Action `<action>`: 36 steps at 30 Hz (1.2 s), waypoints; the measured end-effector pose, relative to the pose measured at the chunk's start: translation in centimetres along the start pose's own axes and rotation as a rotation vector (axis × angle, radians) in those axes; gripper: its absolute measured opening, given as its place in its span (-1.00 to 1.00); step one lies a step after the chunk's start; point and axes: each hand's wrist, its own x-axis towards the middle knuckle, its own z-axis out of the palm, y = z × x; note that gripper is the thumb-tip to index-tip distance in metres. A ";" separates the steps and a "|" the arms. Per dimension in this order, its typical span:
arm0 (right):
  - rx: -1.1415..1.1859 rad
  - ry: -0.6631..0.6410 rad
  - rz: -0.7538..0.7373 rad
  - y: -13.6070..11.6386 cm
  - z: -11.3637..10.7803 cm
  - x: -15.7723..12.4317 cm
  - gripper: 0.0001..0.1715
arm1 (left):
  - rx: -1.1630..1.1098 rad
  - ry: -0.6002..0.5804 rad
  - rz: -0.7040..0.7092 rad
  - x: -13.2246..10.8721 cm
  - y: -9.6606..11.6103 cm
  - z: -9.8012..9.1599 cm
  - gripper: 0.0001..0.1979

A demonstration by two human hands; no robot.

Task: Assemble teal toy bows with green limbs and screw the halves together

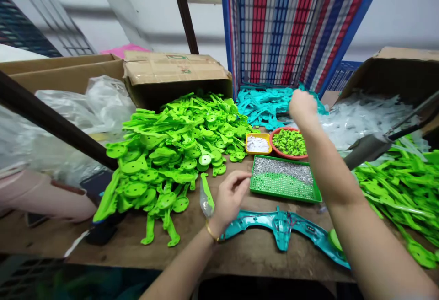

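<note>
My left hand is closed in a pinch at the left rim of a green tray with small metal pieces in it. Whatever its fingertips hold is too small to make out. Below the tray lies a curved teal plastic part, its left end close to my left wrist. Farther back, my right hand is stretched to a pile of teal plastic parts. It looks closed on one of them, though its fingers are partly hidden and blurred. Beside my left hand rests a lime-green strip in clear plastic.
A large heap of lime-green parts spreads on the left, and another green pile lies right. Behind the tray stand a yellow dish and a red bowl. Cardboard boxes and a striped-lined crate edge the back.
</note>
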 end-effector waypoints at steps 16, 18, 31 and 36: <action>1.190 -0.213 -0.143 -1.6 5.1 -16.7 -0.55 | -0.422 -0.129 -0.265 1.0 2.3 -2.5 -0.26; 0.802 -0.157 -0.084 -1.6 6.4 -10.1 -0.49 | -0.436 -0.122 -0.328 0.2 1.3 -4.9 -0.22; 0.220 -0.635 -0.153 -7.5 19.6 7.6 -0.58 | -0.459 -0.158 -0.320 8.2 -2.2 -5.0 -0.17; 0.208 -0.528 -0.172 -7.6 18.3 7.4 -0.57 | -0.574 -0.165 -0.316 10.2 -2.3 -2.9 -0.20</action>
